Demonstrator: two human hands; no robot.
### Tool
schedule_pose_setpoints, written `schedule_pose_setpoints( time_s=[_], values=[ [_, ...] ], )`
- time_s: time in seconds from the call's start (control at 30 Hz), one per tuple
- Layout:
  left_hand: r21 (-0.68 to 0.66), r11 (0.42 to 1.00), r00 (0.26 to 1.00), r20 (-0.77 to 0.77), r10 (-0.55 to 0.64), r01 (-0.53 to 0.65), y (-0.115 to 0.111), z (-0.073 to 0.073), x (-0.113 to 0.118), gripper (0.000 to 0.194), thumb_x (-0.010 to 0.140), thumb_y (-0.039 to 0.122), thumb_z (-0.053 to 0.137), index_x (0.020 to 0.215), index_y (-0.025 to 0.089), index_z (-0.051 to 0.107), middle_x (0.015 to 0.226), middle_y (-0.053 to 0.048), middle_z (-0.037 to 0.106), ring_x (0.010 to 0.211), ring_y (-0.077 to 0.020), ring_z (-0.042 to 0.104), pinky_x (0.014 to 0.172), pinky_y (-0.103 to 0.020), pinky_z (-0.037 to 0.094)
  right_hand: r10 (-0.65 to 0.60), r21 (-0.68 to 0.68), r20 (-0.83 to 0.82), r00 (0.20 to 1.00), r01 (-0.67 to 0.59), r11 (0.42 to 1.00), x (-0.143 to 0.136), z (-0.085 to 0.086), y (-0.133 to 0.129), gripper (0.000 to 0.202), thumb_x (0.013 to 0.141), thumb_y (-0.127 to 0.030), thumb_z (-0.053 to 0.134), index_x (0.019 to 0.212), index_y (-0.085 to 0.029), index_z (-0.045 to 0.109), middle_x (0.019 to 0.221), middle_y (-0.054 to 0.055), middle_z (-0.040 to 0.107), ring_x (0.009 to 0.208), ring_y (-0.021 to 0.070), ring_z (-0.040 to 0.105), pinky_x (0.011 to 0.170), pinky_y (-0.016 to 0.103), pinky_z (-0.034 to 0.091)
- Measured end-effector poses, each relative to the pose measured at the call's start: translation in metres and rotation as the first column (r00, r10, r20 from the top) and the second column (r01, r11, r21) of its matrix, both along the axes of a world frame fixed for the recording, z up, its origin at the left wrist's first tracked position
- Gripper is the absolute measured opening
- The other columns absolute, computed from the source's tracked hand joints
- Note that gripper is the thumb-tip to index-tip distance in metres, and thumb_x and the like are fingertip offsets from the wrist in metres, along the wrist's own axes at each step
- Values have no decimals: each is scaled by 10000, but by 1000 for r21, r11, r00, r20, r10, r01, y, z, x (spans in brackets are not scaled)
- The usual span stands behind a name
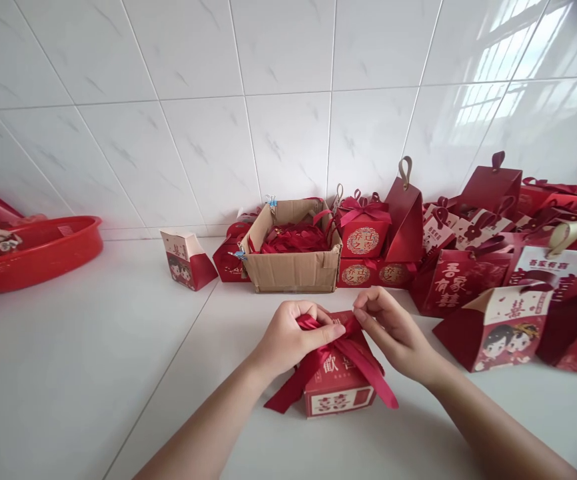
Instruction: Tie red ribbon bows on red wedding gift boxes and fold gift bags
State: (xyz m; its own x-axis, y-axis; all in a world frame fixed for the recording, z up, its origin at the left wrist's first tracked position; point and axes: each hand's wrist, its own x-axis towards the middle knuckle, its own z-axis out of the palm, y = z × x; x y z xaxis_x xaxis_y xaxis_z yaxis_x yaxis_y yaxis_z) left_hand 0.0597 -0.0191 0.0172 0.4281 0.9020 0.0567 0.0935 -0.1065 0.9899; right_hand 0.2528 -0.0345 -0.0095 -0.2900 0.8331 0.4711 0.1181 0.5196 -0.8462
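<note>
A small red gift box [339, 380] with white and gold characters stands on the white counter before me. Round its top runs a red ribbon [366, 369], tied in a bow with two tails hanging down the front. My left hand [296, 337] pinches the bow's left loop, thumb pressed over the ribbon near the knot. On the other side, my right hand [393, 333] has thumb and forefinger closed on the bow's right loop at the box's upper edge. The knot is partly hidden behind my left thumb.
Behind the gift box stands a cardboard box [296, 272] full of red ribbons. Several finished red boxes [366, 233] and bags [508, 333] crowd the right side. A small bag [188, 261] and a red plastic basket [38, 267] are at left. A tiled wall [288, 147] closes the back.
</note>
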Motion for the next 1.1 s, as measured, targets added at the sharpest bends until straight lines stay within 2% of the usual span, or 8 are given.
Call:
schedule_pose_setpoints(
  time_s=[0.2,0.4,0.5,0.67,0.77,0.87,0.97,1.1],
  values=[
    [17,1000,997,-70,-7,8,2,0,-1,295,695,353,758,612,145,567,796,-46,647,716,-139,560,654,-265,410,17,-24,7,1000,-16,1000,5,0,4,90,976,-295,399,924,-223,415,755,-18,441,659,120,396,600,258,362],
    [33,999,998,-66,-16,18,5,-2,-2,381,676,341,768,538,153,467,709,-10,593,689,-132,547,645,-260,402,21,37,66,998,-23,999,15,2,8,85,970,-268,413,900,-227,387,792,-5,466,697,130,443,627,275,386],
    [36,999,998,-63,-22,24,5,-2,-3,391,674,330,770,525,153,454,749,-23,600,740,-147,558,678,-269,406,8,74,72,997,-14,997,16,2,10,99,962,-258,433,888,-232,373,795,-8,468,698,128,449,620,269,385],
    [-17,995,995,12,-95,95,4,3,-6,321,668,314,784,600,154,514,868,-51,656,786,-163,585,707,-278,417,95,-51,3,995,-95,994,12,0,10,98,975,-318,400,1026,-235,387,759,-20,453,667,125,437,618,266,378],
    [-54,991,991,58,-121,124,4,6,-7,303,789,394,668,638,155,558,807,-53,666,798,-172,593,722,-278,413,135,-132,-53,989,-141,981,10,0,7,206,972,-357,403,1138,-235,389,746,-23,432,660,128,430,625,271,381],
    [-43,990,988,85,-131,135,4,7,-7,439,907,459,458,648,148,628,788,-69,676,806,-184,593,779,-292,406,129,-165,-101,987,-144,976,10,0,6,228,966,-368,417,1155,-242,399,740,-26,424,652,126,422,629,272,376],
    [-96,985,980,153,-127,143,4,8,-8,526,936,488,341,588,170,575,782,-65,694,823,-195,596,813,-300,406,86,-166,-113,990,-105,981,9,0,6,224,959,-378,430,1140,-246,414,717,-31,411,633,125,408,607,266,363],
    [-162,976,978,172,-119,147,4,9,-9,534,921,535,318,587,182,540,838,-74,713,941,-227,600,865,-311,400,48,-166,-116,992,-67,984,8,0,8,215,958,-387,430,1116,-241,428,697,-33,410,617,122,395,580,259,350]
  ],
)
